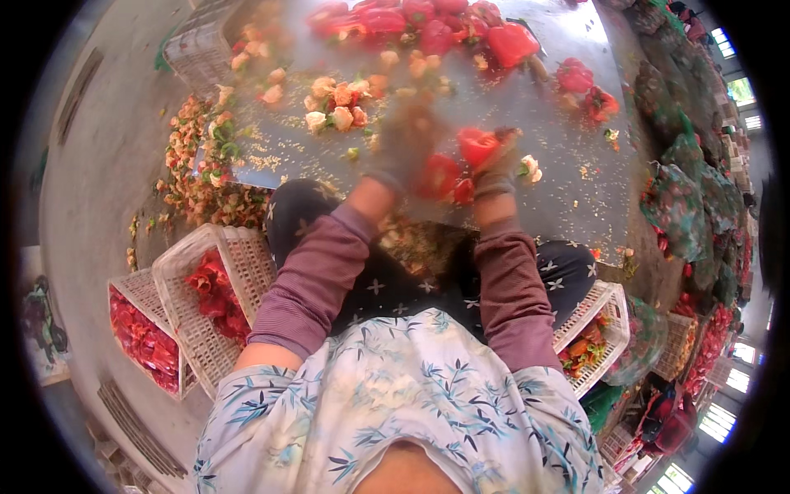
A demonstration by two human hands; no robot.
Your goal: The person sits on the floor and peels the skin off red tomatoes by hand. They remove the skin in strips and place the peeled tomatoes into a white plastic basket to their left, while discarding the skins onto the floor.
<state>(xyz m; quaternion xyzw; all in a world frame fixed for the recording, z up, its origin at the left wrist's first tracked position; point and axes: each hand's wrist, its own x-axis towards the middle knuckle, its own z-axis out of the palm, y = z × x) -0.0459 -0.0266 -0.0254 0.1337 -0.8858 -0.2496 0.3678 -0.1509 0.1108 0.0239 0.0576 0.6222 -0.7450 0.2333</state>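
Before me, red bell peppers lie on a metal tabletop [555, 204] strewn with pale seeds. My right hand [498, 165], in a dirty glove, grips a red bell pepper [476, 146] that looks cut open. To its left is my left hand [408, 145], also gloved and badly smeared by blur; whether its fingers hold anything is hidden. Red pepper pieces [439, 175] lie between the hands, near the table's front edge. A pale pepper core [529, 168] rests just right of my right hand. Beyond my left hand sits a cluster of cut-out pepper cores [340, 104].
Whole red peppers [426, 25] are heaped at the far side. Cores pile up [191, 154] off the table's left edge. White plastic crates [213, 296] with red pepper pieces stand at my left; another crate [594, 333] is by my right knee. Green mesh sacks [679, 210] line the right.
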